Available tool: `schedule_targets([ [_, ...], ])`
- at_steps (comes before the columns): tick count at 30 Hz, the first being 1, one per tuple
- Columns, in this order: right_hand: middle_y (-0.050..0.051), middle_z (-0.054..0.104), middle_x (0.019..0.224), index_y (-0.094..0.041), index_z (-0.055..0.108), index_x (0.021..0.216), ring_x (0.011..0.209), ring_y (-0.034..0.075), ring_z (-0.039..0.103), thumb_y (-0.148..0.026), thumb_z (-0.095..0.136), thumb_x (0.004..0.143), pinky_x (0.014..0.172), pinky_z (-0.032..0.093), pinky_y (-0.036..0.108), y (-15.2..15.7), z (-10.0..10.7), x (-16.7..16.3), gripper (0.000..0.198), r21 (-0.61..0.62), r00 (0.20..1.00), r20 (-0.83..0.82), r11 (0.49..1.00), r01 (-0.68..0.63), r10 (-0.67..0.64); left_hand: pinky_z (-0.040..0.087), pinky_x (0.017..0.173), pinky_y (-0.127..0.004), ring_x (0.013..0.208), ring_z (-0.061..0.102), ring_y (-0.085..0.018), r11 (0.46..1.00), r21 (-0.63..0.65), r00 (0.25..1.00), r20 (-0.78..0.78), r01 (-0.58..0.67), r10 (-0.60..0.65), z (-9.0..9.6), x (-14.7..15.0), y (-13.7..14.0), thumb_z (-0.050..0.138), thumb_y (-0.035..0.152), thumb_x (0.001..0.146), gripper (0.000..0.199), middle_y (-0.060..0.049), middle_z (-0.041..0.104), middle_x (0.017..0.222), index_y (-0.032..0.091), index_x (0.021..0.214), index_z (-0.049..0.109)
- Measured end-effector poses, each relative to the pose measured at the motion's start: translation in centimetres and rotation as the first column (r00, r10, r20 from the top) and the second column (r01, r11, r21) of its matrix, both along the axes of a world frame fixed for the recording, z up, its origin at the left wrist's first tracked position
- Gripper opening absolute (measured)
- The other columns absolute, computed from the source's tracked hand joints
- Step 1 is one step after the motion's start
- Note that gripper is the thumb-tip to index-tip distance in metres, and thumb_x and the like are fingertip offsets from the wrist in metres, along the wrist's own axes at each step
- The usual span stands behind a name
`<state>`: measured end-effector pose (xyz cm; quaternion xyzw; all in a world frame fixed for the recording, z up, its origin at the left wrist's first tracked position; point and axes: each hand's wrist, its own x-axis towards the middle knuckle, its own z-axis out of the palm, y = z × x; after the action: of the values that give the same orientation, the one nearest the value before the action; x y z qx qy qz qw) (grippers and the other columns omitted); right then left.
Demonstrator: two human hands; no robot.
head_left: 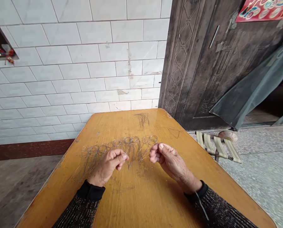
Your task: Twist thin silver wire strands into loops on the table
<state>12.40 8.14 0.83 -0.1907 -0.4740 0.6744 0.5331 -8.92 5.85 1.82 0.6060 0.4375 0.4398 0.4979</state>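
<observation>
My left hand [111, 164] is closed in a pinch above the table, thumb against the bent fingers. My right hand [168, 160] is also closed, its thumb pressed to the curled index finger. Whatever lies between the fingertips of either hand is too thin or too hidden to make out. Behind and between the hands, a row of thin looped wires [132, 142] lies on the wooden table [136, 202], with round loops at the far side and tails towards me. Part of the row is hidden behind my hands.
Farther back lies a bunch of loose thin wires [142, 119]. One bent wire [176, 132] rests near the right edge. A white tiled wall [84, 63] stands behind the table. On the right are a dark door [193, 63], a grey curtain [257, 82] and a strapped folding stool [217, 146].
</observation>
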Motion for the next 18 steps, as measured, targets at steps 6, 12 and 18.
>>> schedule_targets([
  [6, 0.005, 0.067, 0.074, -0.016, 0.067, 0.084, 0.061, 0.011, 0.062, -0.039, 0.054, 0.081, 0.058, 0.048, 0.023, -0.6, -0.6, -0.8, 0.026, 0.073, 0.988, 0.083, 0.988, -0.138, 0.132, 0.036, 0.052, -0.021, 0.062, 0.051, -0.011, 0.998, 0.058, 0.993, -0.121, 0.019, -0.012, 0.2, 1.8, -0.6, 0.047, 0.042, 0.082, 0.030, -0.002, 0.058, 0.071, 0.014, 0.085, 0.060],
  [12, -0.001, 0.057, 0.055, -0.016, 0.068, 0.088, 0.052, 0.008, 0.052, -0.038, 0.052, 0.082, 0.050, 0.043, 0.021, -0.5, -1.5, -1.1, 0.028, 0.136, 0.983, 0.176, 0.988, -0.076, 0.051, 0.043, 0.061, -0.023, 0.064, 0.053, -0.011, 0.983, 0.086, 0.964, -0.224, 0.163, -0.140, 0.1, 3.6, -1.5, 0.051, 0.032, 0.081, 0.021, -0.002, 0.060, 0.072, 0.013, 0.079, 0.061],
  [18, -0.002, 0.049, 0.046, -0.017, 0.069, 0.083, 0.067, 0.013, 0.054, -0.041, 0.049, 0.083, 0.068, 0.045, 0.028, -0.5, -1.6, -1.2, 0.031, 0.291, 0.942, 0.324, 0.957, -0.015, -0.084, 0.042, 0.051, -0.020, 0.051, 0.052, -0.009, 0.982, 0.164, 0.942, -0.333, 0.091, -0.032, -0.3, 4.3, -1.7, 0.045, 0.031, 0.085, 0.026, -0.001, 0.059, 0.063, 0.014, 0.072, 0.059],
])
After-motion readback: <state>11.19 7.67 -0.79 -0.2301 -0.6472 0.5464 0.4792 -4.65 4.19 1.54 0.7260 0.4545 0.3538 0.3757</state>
